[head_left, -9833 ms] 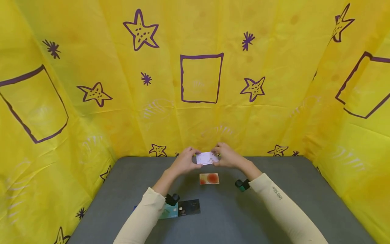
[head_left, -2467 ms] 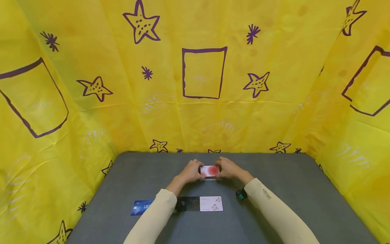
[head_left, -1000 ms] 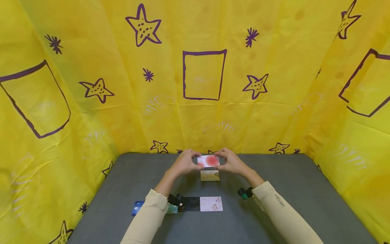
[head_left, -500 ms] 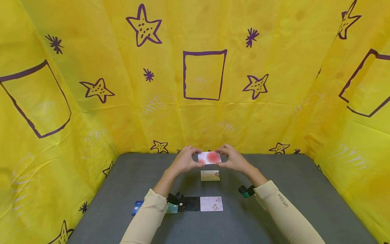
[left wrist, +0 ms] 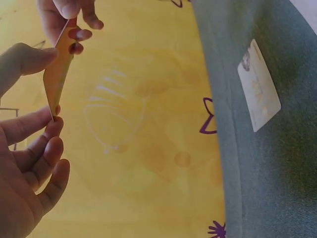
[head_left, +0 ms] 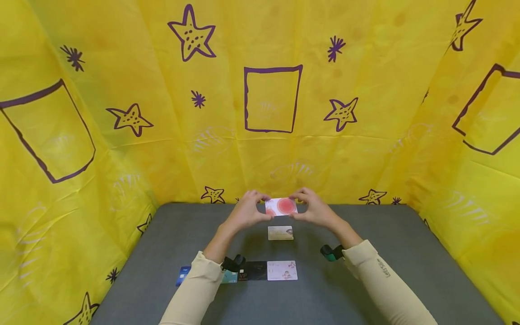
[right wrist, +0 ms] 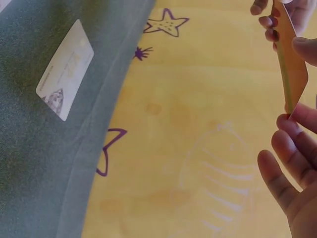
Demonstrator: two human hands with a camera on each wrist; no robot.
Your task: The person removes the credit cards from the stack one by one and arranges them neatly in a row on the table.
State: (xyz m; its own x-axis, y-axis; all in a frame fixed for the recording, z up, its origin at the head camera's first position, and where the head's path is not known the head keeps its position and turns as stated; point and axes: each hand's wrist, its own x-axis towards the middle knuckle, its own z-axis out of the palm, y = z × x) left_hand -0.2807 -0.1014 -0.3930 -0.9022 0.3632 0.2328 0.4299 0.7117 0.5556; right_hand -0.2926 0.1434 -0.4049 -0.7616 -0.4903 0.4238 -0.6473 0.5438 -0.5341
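Observation:
Between both hands, raised above the back of the table, is a white card with red circles [head_left: 281, 206]. My left hand [head_left: 246, 211] pinches its left end between thumb and fingers, and my right hand [head_left: 314, 209] pinches the right end the same way. In the left wrist view the card [left wrist: 60, 69] appears nearly edge-on. Below the hands a pale gold card [head_left: 280, 233] lies flat on the table; the right wrist view shows this card [right wrist: 67, 69] with a dark figure at one corner.
Nearer on the grey table [head_left: 325, 298] runs a row of cards: a blue card [head_left: 183, 273], a teal card [head_left: 230, 277] partly behind the left sleeve, a black VIP card [head_left: 253, 271] and a pinkish-white floral card [head_left: 282, 270]. A yellow patterned curtain [head_left: 268, 167] encloses the back and sides.
The floral card, held up earlier, now lies in the row beside the black one. The red-circle card was picked up off the gold card and keeps rising slightly with both hands.

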